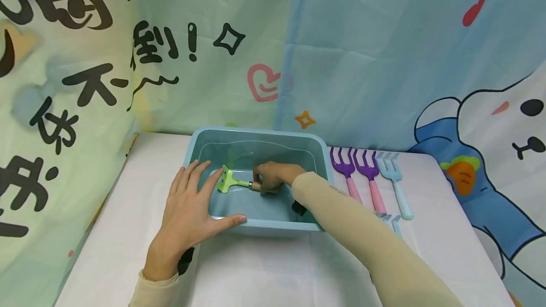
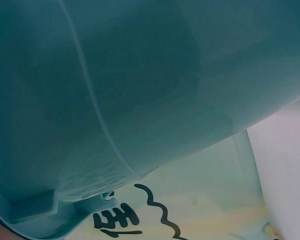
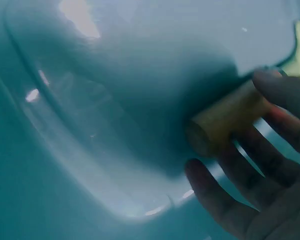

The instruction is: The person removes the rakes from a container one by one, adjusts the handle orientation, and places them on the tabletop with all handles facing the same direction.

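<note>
A light-blue plastic basin (image 1: pixel 273 224) stands on the white table. Inside it lies a small garden hand tool (image 1: pixel 230 181) with a light-green head and a wooden handle; whether it is a rake or a hoe is hard to tell. My right hand (image 1: pixel 273 176) reaches into the basin and grips the handle. In the right wrist view the thumb and fingers lie around the wooden handle (image 3: pixel 225 120). My left hand (image 1: pixel 192 203) rests at the basin's front left corner, fingers spread over the left rim and thumb along the front rim.
Right of the basin lie two purple forks (image 1: pixel 366 169) with pink handles and a light-blue fork (image 1: pixel 390 169). Another light-blue fork (image 1: pixel 395 224) is partly hidden by my right sleeve. A printed cloth backdrop (image 1: pixel 362 60) hangs behind the table (image 1: pixel 260 274).
</note>
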Tool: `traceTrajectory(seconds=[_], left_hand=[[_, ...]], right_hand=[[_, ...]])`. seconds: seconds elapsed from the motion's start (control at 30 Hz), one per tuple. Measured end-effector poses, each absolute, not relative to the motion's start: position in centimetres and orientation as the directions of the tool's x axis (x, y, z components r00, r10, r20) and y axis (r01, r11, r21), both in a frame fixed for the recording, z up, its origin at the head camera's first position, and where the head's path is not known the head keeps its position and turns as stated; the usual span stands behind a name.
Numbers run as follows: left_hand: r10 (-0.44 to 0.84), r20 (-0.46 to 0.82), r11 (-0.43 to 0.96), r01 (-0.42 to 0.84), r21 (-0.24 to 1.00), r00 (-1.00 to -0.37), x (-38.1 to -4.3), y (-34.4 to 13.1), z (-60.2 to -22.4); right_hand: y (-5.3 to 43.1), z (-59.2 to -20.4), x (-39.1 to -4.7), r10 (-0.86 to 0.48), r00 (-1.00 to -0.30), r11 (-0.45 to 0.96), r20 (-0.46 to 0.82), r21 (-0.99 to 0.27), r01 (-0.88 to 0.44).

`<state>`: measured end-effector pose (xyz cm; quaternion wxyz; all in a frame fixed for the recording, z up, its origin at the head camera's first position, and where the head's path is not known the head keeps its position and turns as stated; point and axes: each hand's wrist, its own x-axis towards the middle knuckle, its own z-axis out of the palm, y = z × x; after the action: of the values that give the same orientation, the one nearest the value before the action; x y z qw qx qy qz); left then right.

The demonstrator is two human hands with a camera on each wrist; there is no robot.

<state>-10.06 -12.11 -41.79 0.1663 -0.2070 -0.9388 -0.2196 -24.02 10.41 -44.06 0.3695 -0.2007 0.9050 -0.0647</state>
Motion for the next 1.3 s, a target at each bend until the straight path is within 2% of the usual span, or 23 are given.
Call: traceTrajectory(seconds=[0.2,0.37,0.57,0.73,1.3], left_hand=[[0.314,0.407,0.817,0.462,0.344,-0.858,-10.0,-12.1,-41.7],[0.318,0.406,0.818,0.465,0.340,-0.857,-10.1,-11.9,-41.6],[0.324,0.405,0.815,0.470,0.339,-0.855,-10.2,-11.8,-41.8],[0.325,0.412,0.811,0.475,0.343,-0.852,-10.1,-11.8,-42.0],[0.313,0.435,0.810,0.477,0.342,-0.844,-10.0,-12.0,-42.0]], right_hand=[[10.3,-44.1,-24.0,-0.425,-0.638,0.903,-0.642,-0.256,-0.344],[10.6,-43.6,-24.3,-0.417,-0.597,0.909,-0.685,-0.303,-0.287],[11.0,-43.3,-24.3,-0.389,-0.502,0.903,-0.772,-0.426,-0.045],[11.0,-43.2,-24.3,-0.362,-0.412,0.895,-0.836,-0.436,0.098],[10.3,-42.1,-24.0,-0.348,-0.381,0.913,-0.856,-0.402,0.067]])
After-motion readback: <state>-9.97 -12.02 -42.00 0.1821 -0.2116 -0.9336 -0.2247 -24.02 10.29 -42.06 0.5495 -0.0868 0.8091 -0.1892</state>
